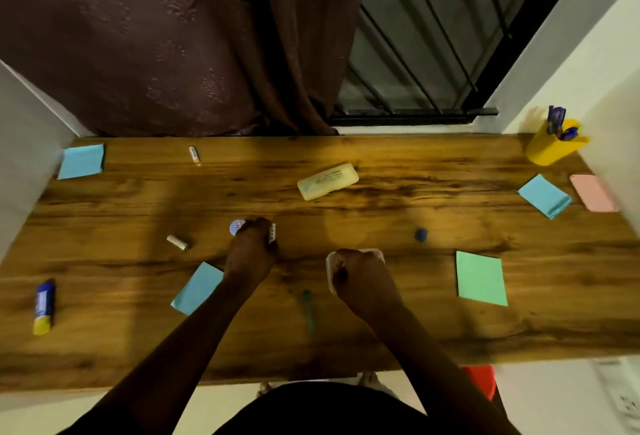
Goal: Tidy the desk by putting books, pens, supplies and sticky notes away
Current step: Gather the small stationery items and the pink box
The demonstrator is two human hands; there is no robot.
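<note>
The person stands at the table (346,341) with both fists over its middle. The left hand (250,251) is clenched round small supplies. A round blue-and-white piece (236,226) pokes out on one side of the fist and a white printed piece (272,233) on the other. I judge the hand is gathering several little things in one grab rather than carrying them singly. The right hand (362,273) has its fingers curled tight over a pale flat object (329,270) whose edges show past the knuckles. What it is I cannot tell.

Much lies loose around them. A blue sticky pad (197,289) sits just beside the left wrist, and a blurred teal pen (307,310) lies between the forearms. A small white tube (177,242) rests near the left fist, out of its grip. A green sticky pad (480,278) is well apart to the right. Beyond the hands lies a pale yellow case (327,181), a likely home for the supplies. The yellow pen holder (550,148) at the far right corner holds pens already, so pens probably go there.
</note>
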